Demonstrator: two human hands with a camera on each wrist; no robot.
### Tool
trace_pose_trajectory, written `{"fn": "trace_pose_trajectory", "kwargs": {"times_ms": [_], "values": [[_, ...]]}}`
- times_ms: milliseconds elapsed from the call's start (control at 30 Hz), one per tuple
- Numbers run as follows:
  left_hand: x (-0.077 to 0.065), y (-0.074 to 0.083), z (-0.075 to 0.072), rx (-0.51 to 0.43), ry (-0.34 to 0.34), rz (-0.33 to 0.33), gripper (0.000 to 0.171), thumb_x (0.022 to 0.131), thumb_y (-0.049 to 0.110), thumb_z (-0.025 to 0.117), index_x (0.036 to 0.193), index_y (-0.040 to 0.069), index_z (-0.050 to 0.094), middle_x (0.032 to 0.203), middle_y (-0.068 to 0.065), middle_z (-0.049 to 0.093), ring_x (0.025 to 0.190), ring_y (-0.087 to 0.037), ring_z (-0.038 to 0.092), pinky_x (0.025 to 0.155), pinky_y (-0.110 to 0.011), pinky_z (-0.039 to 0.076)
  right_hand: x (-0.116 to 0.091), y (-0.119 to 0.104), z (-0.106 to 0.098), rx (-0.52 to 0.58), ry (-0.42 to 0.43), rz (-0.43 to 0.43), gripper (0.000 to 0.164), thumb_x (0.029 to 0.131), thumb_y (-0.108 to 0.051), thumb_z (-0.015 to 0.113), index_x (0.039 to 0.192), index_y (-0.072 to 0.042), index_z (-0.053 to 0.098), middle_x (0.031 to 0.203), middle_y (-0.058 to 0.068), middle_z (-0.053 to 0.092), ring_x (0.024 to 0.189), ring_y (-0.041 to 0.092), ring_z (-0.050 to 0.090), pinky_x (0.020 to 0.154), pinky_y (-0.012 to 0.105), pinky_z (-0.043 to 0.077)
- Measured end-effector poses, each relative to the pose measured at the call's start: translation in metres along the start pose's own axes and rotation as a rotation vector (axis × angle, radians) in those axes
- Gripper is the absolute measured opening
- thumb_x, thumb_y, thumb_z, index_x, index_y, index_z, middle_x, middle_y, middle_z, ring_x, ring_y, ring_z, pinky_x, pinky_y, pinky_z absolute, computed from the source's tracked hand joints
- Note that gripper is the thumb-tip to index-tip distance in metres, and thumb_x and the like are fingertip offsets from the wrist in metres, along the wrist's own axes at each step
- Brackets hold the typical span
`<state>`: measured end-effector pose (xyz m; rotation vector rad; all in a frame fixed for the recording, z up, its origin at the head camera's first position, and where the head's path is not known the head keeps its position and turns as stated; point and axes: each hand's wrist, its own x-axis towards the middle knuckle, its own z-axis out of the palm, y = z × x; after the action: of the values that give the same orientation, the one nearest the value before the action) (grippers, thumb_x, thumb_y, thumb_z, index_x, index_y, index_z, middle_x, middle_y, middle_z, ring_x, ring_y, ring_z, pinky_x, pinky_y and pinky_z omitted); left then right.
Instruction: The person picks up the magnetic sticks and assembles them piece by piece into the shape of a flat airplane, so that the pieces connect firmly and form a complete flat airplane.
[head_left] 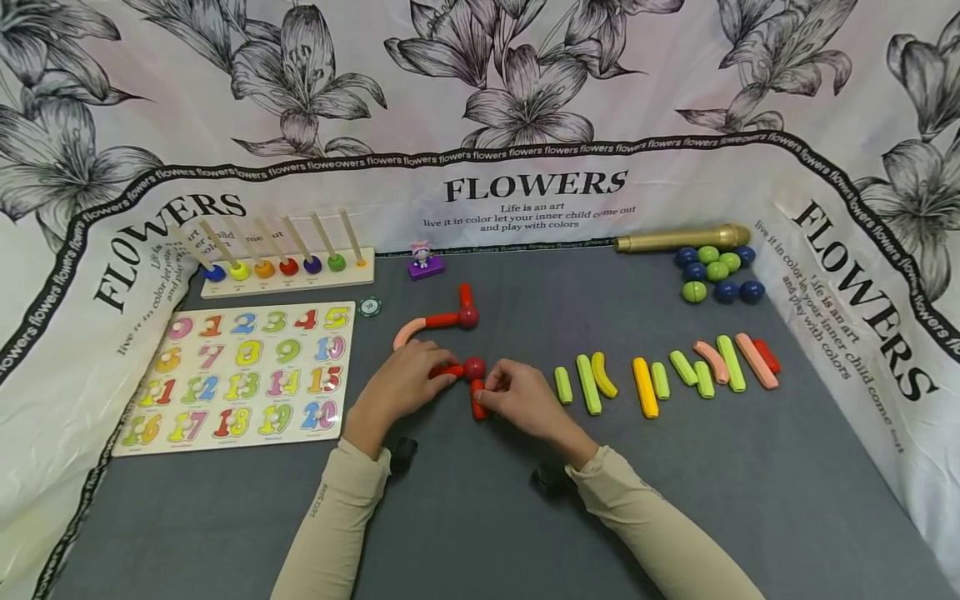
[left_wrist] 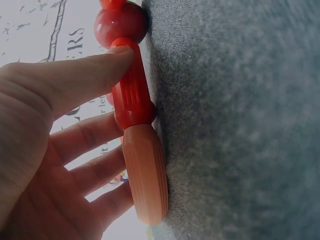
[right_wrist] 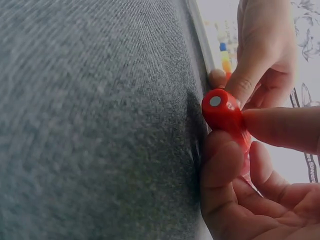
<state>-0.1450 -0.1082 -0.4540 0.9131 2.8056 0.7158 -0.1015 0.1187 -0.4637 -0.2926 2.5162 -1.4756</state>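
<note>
In the head view, a red ball (head_left: 475, 368) sits at the corner between two red toy building sticks. My left hand (head_left: 397, 379) pinches the stick on its left side (head_left: 450, 371); the left wrist view has the thumb on that red stick (left_wrist: 131, 85), with a salmon stick (left_wrist: 145, 175) running on from its end. The right hand (head_left: 528, 402) pinches the stick pointing toward me (head_left: 477, 402), whose near end shows a pale round disc in the right wrist view. Just beyond, a second red ball (head_left: 468, 317) joins two red sticks and a curved pink one (head_left: 408, 332).
Green, yellow, pink and red sticks (head_left: 645, 387) lie in a row on the right. Behind them are blue and green balls (head_left: 694, 292) and a gold tube (head_left: 678, 239). At left are a number board (head_left: 247, 375), a peg board (head_left: 292, 279) and a chip (head_left: 370, 307). A purple-based figurine (head_left: 426, 265) stands at the back.
</note>
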Motion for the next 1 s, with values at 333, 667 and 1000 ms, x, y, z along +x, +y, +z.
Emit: {"fn": "trace_pose_trajectory", "kwargs": {"times_ms": [333, 667, 1000], "values": [[0.0040, 0.0029, -0.0017, 0.019, -0.016, -0.004, 0.022, 0.102, 0.019, 0.077, 0.120, 0.006, 0.079, 0.109, -0.008, 0.072, 0.103, -0.027, 0.066, 0.099, -0.046, 0.053, 0.0045, -0.0034, 0.0006, -0.046, 0.010, 0.022, 0.021, 0.095, -0.016, 0.079, 0.081, -0.011, 0.065, 0.067, -0.003, 0.058, 0.057, 0.013, 0.052, 0.055, 0.030, 0.043], [0.0023, 0.0028, -0.0013, 0.004, -0.016, -0.004, 0.022, 0.101, 0.018, 0.078, 0.119, 0.005, 0.079, 0.109, -0.009, 0.073, 0.102, -0.027, 0.066, 0.099, -0.047, 0.053, 0.0034, -0.0056, 0.0024, -0.101, -0.005, -0.014, 0.022, 0.095, -0.015, 0.080, 0.081, -0.012, 0.063, 0.070, -0.003, 0.057, 0.060, 0.013, 0.050, 0.057, 0.029, 0.040], [0.0034, 0.0020, -0.0022, -0.038, -0.020, 0.006, 0.022, 0.101, 0.018, 0.078, 0.118, 0.004, 0.079, 0.108, -0.010, 0.074, 0.101, -0.027, 0.067, 0.098, -0.047, 0.055, 0.0032, -0.0061, -0.0005, -0.150, -0.009, -0.069, 0.024, 0.096, -0.013, 0.075, 0.078, -0.013, 0.060, 0.067, -0.004, 0.054, 0.055, 0.010, 0.047, 0.054, 0.026, 0.037]]}}
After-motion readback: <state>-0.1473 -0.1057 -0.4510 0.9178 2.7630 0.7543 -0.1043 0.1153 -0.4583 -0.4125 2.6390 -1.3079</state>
